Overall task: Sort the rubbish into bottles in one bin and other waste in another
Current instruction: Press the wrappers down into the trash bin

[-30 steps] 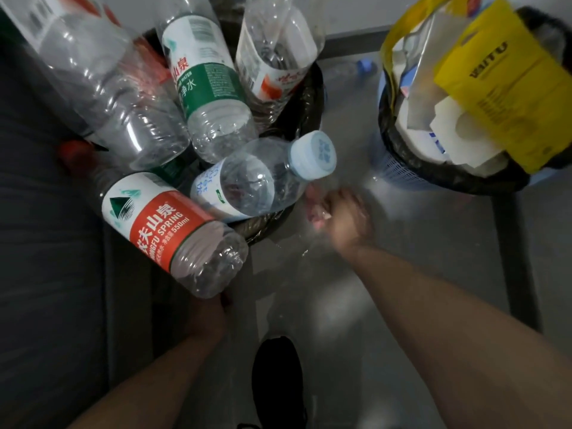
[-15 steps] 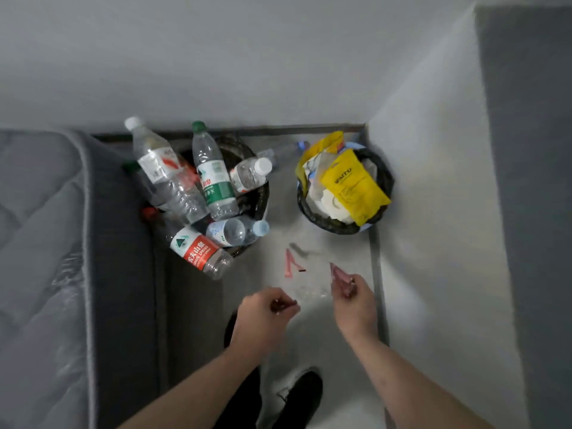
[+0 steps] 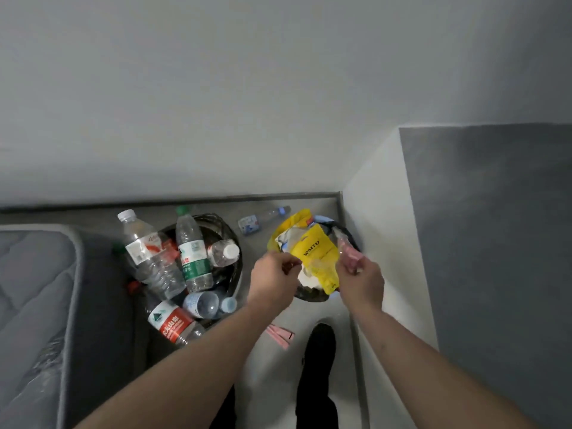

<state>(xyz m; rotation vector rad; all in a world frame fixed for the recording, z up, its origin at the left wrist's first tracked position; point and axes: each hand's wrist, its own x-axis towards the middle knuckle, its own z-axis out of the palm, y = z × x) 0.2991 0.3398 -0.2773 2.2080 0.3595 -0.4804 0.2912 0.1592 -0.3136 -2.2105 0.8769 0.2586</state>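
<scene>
Both hands hover over the waste bin in the floor's far right corner. The right hand pinches a pink-and-clear wrapper above the yellow WAITU pouch sticking out of that bin. The left hand has its fingers curled and pinched together; what they hold is too small to tell. The bottle bin, just left, overflows with plastic water bottles. One small bottle lies on the floor by the far wall, and pink scraps lie near a black shoe

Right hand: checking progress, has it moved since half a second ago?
Yes. The right hand went from the floor gap to over the waste bin.
</scene>
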